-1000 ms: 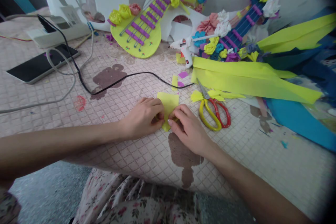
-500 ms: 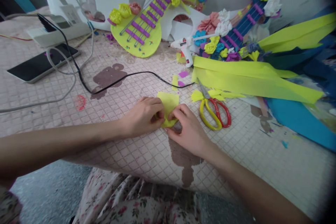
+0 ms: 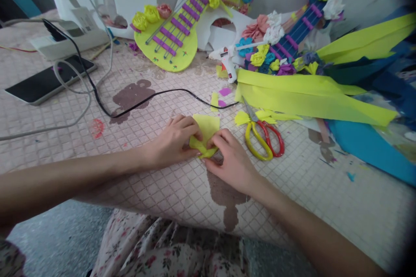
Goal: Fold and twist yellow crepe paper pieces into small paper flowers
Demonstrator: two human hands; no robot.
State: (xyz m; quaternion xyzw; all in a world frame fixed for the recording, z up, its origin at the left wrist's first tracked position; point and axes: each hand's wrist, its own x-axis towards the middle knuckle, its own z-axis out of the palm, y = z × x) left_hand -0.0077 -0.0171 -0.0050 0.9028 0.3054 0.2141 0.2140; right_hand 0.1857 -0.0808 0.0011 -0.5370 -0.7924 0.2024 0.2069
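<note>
A small yellow paper piece (image 3: 208, 127) lies near the table's front edge, its lower part rolled and twisted between my hands. My left hand (image 3: 177, 140) pinches the left end of the rolled part, fingers closed on it. On the other side, my right hand (image 3: 230, 160) is closed on the right end with thumb and fingers. The piece's upper part is flat. Scissors (image 3: 264, 138) with one yellow and one red handle lie to the right of my right hand, blades partly beside yellow scraps (image 3: 243, 117).
A glue gun (image 3: 228, 62) with a black cord (image 3: 172, 90) stands behind. Yellow paper strips (image 3: 292, 91) and blue paper (image 3: 367, 145) lie at the right. Flower-decorated guitar shapes (image 3: 169, 47) lean at the back. A phone (image 3: 48, 80) and power strip (image 3: 69, 43) are left.
My left fingers have shifted on the yellow paper, and more of its rolled, twisted lower edge now shows between my hands. The whole view has moved slightly.
</note>
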